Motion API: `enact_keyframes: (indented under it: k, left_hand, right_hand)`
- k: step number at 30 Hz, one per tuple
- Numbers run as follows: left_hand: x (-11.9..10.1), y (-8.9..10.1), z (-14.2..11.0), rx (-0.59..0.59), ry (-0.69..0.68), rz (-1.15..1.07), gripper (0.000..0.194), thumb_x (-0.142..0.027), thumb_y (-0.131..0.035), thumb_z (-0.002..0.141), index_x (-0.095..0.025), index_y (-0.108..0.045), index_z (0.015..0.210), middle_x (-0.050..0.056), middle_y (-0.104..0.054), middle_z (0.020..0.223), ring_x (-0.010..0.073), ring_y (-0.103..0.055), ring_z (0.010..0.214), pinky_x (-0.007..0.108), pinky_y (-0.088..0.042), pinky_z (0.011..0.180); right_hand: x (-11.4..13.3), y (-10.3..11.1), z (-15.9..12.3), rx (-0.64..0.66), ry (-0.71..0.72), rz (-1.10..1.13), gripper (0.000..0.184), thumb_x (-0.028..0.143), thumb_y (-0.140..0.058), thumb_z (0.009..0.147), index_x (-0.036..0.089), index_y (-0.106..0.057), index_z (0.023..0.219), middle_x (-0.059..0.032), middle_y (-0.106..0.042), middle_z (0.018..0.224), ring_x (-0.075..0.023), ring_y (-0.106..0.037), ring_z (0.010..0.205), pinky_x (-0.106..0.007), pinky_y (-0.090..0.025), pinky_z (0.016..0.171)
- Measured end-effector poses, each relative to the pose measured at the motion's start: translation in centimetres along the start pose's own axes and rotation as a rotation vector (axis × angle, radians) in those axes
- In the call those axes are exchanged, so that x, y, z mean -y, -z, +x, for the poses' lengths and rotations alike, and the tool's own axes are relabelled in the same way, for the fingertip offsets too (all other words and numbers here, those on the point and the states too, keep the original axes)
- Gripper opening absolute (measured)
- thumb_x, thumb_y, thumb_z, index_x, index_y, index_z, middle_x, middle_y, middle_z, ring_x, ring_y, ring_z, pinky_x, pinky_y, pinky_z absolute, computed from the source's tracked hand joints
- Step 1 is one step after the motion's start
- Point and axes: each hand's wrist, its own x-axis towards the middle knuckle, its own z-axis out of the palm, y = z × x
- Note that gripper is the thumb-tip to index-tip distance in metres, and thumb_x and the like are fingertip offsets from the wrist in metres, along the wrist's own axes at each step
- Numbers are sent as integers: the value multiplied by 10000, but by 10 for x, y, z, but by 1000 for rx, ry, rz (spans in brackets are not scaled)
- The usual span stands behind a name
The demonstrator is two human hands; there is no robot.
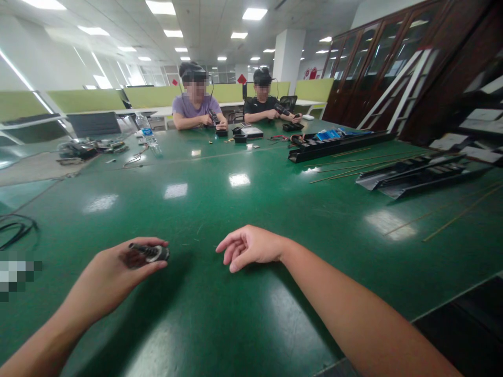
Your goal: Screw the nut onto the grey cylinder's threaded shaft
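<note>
My left hand point(112, 275) is closed round a small dark part with a ribbed stem and a wider round end point(154, 253) edged in silver. Thumb and fingers grip it just above the green tabletop point(204, 209), and its exact kind cannot be made out. To the right, my right hand point(251, 248) hovers over the table with its fingers loosely bent and apart. Nothing shows in it, and a gap separates it from the dark part.
Two people point(194, 99) work across the table with black tools. A water bottle point(147, 135) stands at the back left, near a pile of parts point(84, 149). Black metal channels point(412, 175) and thin rods point(349, 170) lie at right. A black cable point(15, 228) sits at left.
</note>
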Motion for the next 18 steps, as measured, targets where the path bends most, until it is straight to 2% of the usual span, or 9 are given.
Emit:
enact_keyframes:
  k: [1, 3, 6, 8, 10, 14, 18]
  left_hand:
    - [-7, -11, 9, 71, -5, -37, 485, -584, -697, 780, -215, -695, 1096, 49, -756, 914, 219, -724, 741, 342, -617, 710]
    - [-22, -34, 23, 115, -62, -45, 527, -592, -655, 812, -222, -651, 1187, 78, -732, 1053, 243, -723, 860, 392, -605, 808]
    - [-34, -62, 28, 62, -109, -58, 655, -568, -590, 872, -249, -429, 1421, 104, -674, 1194, 247, -708, 969, 430, -582, 892]
    - [-33, -72, 25, 34, -93, -114, 704, -542, -599, 877, -255, -330, 1461, 101, -670, 1190, 229, -717, 937, 408, -592, 874]
    - [-28, -76, 20, 13, -86, -137, 639, -522, -634, 857, -234, -411, 1383, 95, -685, 1141, 225, -724, 888, 380, -607, 825]
    - [-16, -76, 16, 5, -129, -74, 398, -490, -651, 858, -199, -604, 1126, 81, -712, 1039, 232, -711, 891, 365, -600, 811]
    - [-17, -77, 15, -16, -264, -8, 340, -438, -649, 880, -222, -634, 1142, 70, -691, 1083, 223, -667, 986, 353, -567, 876]
  right_hand:
    - [0, 2, 1, -62, 27, -12, 550, 142, -860, 585, 127, -676, 1104, -40, -718, 876, -126, -681, 774, -266, -534, 766]
    - [-1, 5, 3, -214, 81, -55, 530, 124, -820, 615, 121, -651, 1118, -31, -709, 838, -118, -661, 721, -258, -525, 718]
    - [-2, 10, 6, -397, 133, -131, 681, 76, -773, 631, 148, -540, 1267, -15, -694, 836, -108, -631, 670, -239, -513, 651]
    - [-4, 11, 8, -437, 144, -171, 757, 70, -769, 631, 168, -483, 1325, -17, -688, 858, -112, -628, 674, -231, -512, 629]
    - [-6, 11, 9, -432, 148, -222, 735, 82, -765, 641, 175, -492, 1317, -27, -684, 884, -114, -628, 685, -226, -511, 623]
    - [-7, 6, 8, -389, 184, -376, 572, 80, -710, 683, 172, -569, 1229, -42, -679, 947, -98, -621, 676, -216, -499, 619]
    - [-2, -2, 1, -365, 271, -561, 535, 65, -658, 709, 187, -586, 1225, -47, -672, 1003, -104, -626, 707, -225, -498, 635]
